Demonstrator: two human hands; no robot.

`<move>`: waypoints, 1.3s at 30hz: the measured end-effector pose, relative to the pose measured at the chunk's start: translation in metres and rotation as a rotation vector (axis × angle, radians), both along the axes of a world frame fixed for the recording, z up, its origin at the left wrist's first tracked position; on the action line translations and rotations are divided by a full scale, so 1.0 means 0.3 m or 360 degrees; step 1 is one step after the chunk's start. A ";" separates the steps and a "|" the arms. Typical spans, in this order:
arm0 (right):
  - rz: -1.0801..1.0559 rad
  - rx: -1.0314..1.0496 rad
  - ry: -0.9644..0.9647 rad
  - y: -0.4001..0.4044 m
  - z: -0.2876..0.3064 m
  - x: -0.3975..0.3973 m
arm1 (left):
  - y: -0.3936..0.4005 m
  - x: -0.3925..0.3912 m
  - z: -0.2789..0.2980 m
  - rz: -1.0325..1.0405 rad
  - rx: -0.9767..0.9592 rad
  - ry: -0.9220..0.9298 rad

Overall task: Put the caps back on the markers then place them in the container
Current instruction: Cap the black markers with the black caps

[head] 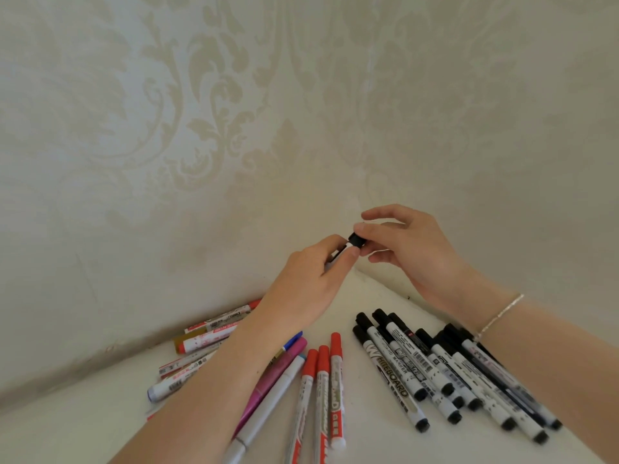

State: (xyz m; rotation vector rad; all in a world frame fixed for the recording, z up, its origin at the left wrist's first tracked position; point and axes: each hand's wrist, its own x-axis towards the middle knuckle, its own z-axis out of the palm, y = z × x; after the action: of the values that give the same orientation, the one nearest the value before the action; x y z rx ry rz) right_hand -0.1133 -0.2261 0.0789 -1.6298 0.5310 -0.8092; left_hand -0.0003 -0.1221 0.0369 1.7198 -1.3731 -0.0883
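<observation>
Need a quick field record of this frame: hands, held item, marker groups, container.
left hand: grips a marker, mostly hidden in the fist
right hand: pinches a black cap at the marker's end
cap state: at the tip; cannot tell if seated
black markers: capped, grouped on the right
red markers: three side by side, centre
mixed markers: pile by the wall, left
container: not in view
surface: white table

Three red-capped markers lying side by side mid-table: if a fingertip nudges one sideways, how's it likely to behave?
The red-capped markers have round, smooth barrels and lie flat on the smooth white table, so a sideways nudge would probably roll one, likely into its neighbour since they lie close together. They look like rigid plastic: stiff, probably light, easy to pinch. A glossy barrel may slip slightly in a loose grip.
</observation>
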 end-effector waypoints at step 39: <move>-0.0062 -0.1093 0.1486 -0.057 -0.278 -0.157 | -0.231 -0.143 -0.018 0.0227 0.0219 0.0859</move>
State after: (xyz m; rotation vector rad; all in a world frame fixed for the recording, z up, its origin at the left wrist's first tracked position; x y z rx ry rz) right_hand -0.1603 -0.2432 -0.0046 -2.6426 0.9974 -0.1905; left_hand -0.0431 -0.1913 0.0314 1.7330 -0.8600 -0.5368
